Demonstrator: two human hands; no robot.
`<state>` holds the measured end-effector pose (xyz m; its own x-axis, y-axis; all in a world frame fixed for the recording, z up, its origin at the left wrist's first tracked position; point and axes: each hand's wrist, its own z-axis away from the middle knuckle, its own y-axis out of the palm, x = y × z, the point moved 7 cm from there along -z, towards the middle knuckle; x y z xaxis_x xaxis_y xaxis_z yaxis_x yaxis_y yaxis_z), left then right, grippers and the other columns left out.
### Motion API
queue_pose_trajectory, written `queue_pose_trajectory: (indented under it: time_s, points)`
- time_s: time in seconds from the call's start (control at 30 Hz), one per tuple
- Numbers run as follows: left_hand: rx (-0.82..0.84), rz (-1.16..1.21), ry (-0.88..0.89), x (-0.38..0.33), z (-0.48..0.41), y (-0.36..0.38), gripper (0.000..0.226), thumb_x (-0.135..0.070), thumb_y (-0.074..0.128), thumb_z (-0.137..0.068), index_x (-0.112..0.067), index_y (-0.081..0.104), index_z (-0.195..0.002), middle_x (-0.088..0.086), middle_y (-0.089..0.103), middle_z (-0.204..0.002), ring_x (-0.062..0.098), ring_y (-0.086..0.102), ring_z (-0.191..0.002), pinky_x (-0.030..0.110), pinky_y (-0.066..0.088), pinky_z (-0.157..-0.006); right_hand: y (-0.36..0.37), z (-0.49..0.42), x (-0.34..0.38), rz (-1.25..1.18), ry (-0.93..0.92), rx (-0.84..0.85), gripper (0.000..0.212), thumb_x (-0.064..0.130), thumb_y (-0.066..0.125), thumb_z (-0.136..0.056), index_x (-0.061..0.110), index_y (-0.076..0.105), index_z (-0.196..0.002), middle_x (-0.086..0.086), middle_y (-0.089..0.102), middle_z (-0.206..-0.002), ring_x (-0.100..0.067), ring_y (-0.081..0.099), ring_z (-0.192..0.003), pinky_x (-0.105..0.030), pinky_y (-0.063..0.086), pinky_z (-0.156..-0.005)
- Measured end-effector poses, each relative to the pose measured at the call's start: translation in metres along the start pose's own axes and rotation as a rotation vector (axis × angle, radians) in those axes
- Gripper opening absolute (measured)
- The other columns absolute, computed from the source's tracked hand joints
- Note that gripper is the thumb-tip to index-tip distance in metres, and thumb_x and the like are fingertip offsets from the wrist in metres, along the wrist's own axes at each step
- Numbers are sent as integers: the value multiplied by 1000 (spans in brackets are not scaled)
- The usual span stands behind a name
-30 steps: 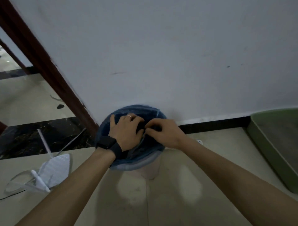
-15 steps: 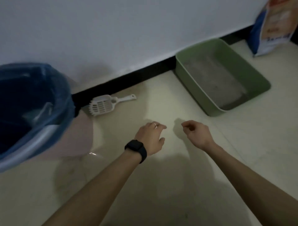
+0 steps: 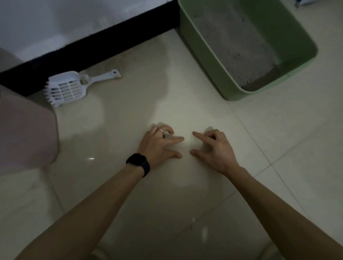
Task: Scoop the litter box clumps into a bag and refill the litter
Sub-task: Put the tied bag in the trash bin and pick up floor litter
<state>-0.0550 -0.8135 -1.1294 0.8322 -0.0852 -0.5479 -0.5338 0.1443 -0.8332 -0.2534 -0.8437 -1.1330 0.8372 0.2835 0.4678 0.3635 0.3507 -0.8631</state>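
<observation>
Green litter box [image 3: 207, 55]: 1 | white scoop [image 3: 65, 89]: 1 | left hand [image 3: 157, 144], right hand [image 3: 215, 148]: 2, both empty, fingers loose

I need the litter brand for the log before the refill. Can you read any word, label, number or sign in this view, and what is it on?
No text can be read in this view.
White scoop: no marking shows.
Green litter box: no label shows.
Black watch: face dark, nothing displayed.
Package edge at the top right corner: cut off by the frame and too blurred to read.
</observation>
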Motion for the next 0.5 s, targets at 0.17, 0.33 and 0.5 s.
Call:
queue_pose_trajectory:
  time_s: [0.17, 0.33, 0.5]
  points:
    - [-54, 42, -88, -1, -6, 10, 30, -64, 71, -68, -48, 74, -94, -13, 56, -111, 14, 43, -92, 31, 35, -78, -5, -6, 6, -16, -87, -44, 49, 53, 71, -81, 33, 67, -126, 2, 55, -106, -15, 48, -98, -28, 47, -83]
    - [-133, 73, -73, -6, 6, 19, 16, -56, 71, -76, -46, 76, -87, -13, 59, -114, 15, 46, -92, 33, 38, -78, -4, -2, 12, -39, -177, -111, 33, 42, 74, -83, 26, 76, -112, 0, 61, -102, -19, 52, -92, -33, 49, -76]
    - [-184, 105, -81, -10, 14, 20, 13, -54, 73, -75, -46, 76, -86, -11, 60, -119, 17, 49, -96, 34, 35, -83, -5, 1, 16, -3, -302, -150, 24, 40, 69, -90, 25, 78, -106, 0, 64, -98, -20, 54, -87, -33, 49, -68]
